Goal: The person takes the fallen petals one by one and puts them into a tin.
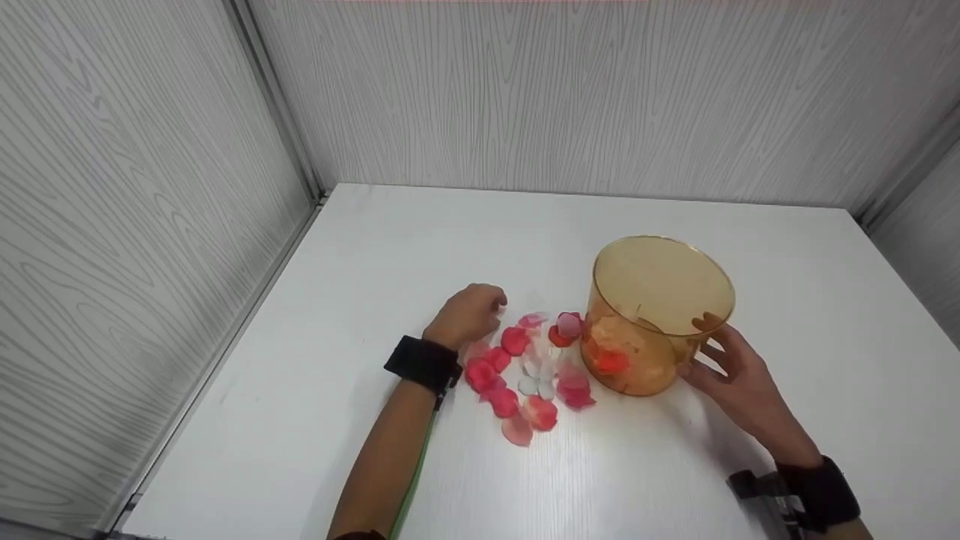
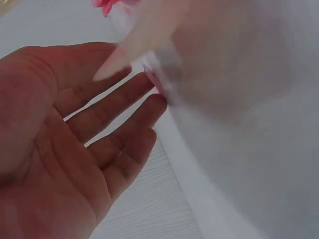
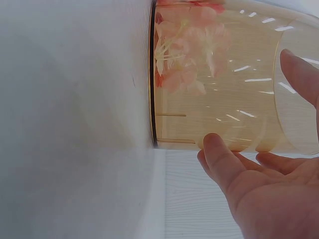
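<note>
A transparent amber plastic container (image 1: 649,322) stands on the white table, with pink and red petals (image 3: 182,55) inside near its base. My right hand (image 1: 739,382) holds its right side, fingers and thumb (image 3: 301,74) spread around the wall. To the container's left lies a loose heap of artificial petals (image 1: 502,405) in red, pink and white. At the heap's left edge is my left hand (image 1: 469,315), with loosely bent fingers. In the left wrist view its fingertips (image 2: 157,104) are by a pink petal edge; blurred pale shapes hide part of the scene, and no grip shows.
The white table (image 1: 285,375) extends around both hands. Grey wood-grain panels stand at the back (image 1: 525,97) and on the left (image 1: 127,225), and another edges the right side. Black straps (image 1: 424,364) circle both wrists.
</note>
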A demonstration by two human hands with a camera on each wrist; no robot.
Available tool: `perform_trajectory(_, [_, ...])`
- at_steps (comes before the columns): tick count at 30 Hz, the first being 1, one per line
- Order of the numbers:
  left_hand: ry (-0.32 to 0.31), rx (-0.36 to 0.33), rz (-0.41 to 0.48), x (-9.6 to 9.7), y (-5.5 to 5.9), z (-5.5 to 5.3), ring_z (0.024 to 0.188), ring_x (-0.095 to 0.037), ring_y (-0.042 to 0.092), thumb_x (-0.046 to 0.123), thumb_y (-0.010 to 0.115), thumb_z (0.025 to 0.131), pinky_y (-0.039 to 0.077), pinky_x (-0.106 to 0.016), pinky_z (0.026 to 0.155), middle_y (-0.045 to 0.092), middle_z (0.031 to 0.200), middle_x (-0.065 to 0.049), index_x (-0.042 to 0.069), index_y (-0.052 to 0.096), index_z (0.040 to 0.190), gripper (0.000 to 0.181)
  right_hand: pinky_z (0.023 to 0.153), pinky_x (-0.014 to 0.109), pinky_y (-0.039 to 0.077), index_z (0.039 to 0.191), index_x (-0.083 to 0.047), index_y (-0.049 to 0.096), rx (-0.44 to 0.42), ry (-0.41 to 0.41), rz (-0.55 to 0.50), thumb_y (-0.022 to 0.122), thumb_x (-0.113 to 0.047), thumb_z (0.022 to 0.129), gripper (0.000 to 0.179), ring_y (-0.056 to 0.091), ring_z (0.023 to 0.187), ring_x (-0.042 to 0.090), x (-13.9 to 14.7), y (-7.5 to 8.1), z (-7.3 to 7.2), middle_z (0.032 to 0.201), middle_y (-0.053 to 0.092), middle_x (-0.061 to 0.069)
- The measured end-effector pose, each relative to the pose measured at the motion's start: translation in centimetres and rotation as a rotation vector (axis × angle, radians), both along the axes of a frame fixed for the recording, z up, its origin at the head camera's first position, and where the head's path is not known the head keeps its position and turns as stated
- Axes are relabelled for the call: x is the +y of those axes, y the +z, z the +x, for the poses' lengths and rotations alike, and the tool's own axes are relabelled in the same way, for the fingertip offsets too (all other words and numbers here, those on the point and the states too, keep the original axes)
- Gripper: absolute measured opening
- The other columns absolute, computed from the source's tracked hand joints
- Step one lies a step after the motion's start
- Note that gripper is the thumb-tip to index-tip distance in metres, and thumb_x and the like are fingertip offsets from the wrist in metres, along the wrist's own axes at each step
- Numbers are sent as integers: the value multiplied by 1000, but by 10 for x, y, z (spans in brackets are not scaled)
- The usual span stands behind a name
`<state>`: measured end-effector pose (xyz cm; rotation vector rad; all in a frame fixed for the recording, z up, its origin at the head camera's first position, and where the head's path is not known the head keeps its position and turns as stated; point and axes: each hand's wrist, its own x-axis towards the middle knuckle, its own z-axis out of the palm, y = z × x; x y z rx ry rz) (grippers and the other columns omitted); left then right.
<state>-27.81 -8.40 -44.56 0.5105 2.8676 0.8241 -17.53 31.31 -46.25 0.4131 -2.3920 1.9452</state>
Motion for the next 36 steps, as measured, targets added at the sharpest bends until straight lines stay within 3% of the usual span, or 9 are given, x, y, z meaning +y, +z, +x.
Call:
perform_trajectory(8, [14, -47, -97, 5, 5, -5, 92, -25, 64, 6, 68, 95, 59, -38, 88, 72, 102, -11, 6, 76, 108, 15, 99, 14, 52, 161, -11, 28, 8, -10, 27, 70, 0, 95, 79, 45, 133, -4, 0, 1, -3, 160, 34, 1])
perform_trajectory(11, [18, -79, -78, 5, 10, -3, 93, -24, 65, 8, 68, 96, 59, -38, 89, 73, 103, -10, 8, 76, 112, 18, 98, 14, 53, 162, -10, 28, 8, -16, 42, 70, -1, 95, 79, 45, 133, -4, 0, 1, -3, 161, 34, 1])
perform_trajectory(14, [-11, -74, -4, 7, 21, 1, 96, -24, 67, 11, 68, 98, 60, -37, 92, 73, 105, -9, 8, 75, 115, 20, 98, 14, 53, 162, -9, 28, 11, -14, 36, 70, 0, 95, 79, 46, 132, -5, 0, 0, -2, 160, 35, 0])
perform_trajectory(19, [-129, 54, 169, 16, 46, 14, 98, -19, 70, 18, 70, 98, 61, -31, 92, 75, 106, -7, 10, 77, 113, 18, 98, 14, 53, 161, -8, 29, 16, -15, 21, 70, 2, 95, 78, 46, 132, -4, 0, 1, -1, 159, 35, -1])
perform_trajectory(23, [-212, 245, 335, 30, 66, 28, 95, -17, 71, 17, 70, 98, 61, -28, 85, 76, 103, -6, 9, 78, 110, 16, 99, 13, 52, 161, -10, 30, 8, -22, 34, 71, 0, 95, 78, 44, 133, -3, 0, 2, 0, 160, 34, 0])
perform_trajectory(26, [-233, 388, 487, 44, 75, 38, 92, -16, 71, 14, 71, 98, 61, -28, 79, 77, 101, -7, 6, 78, 107, 14, 100, 13, 51, 160, -10, 30, 5, -22, 37, 71, 0, 95, 78, 44, 133, -3, 0, 2, 0, 162, 32, 2])
perform_trajectory(28, [-239, 450, 591, 54, 78, 44, 91, -15, 71, 13, 72, 97, 61, -27, 77, 77, 99, -7, 5, 78, 106, 14, 101, 13, 51, 160, -9, 30, 7, -21, 33, 70, 0, 95, 77, 45, 133, -3, 0, 1, -1, 163, 31, 3])
perform_trajectory(32, [-285, 494, 750, 78, 74, 50, 89, -16, 70, 10, 72, 96, 62, -26, 78, 77, 99, -9, 1, 78, 105, 13, 100, 13, 51, 160, -10, 31, 11, -21, 38, 70, 0, 95, 77, 45, 133, -3, -1, 1, -2, 164, 30, 5])
perform_trajectory(36, [-334, 520, 769, 96, 64, 51, 91, -18, 69, 9, 72, 96, 61, -28, 82, 78, 100, -10, 1, 78, 105, 14, 100, 14, 52, 159, -11, 32, 5, -25, 46, 71, -2, 95, 75, 46, 134, -2, -3, 1, -3, 163, 31, 6])
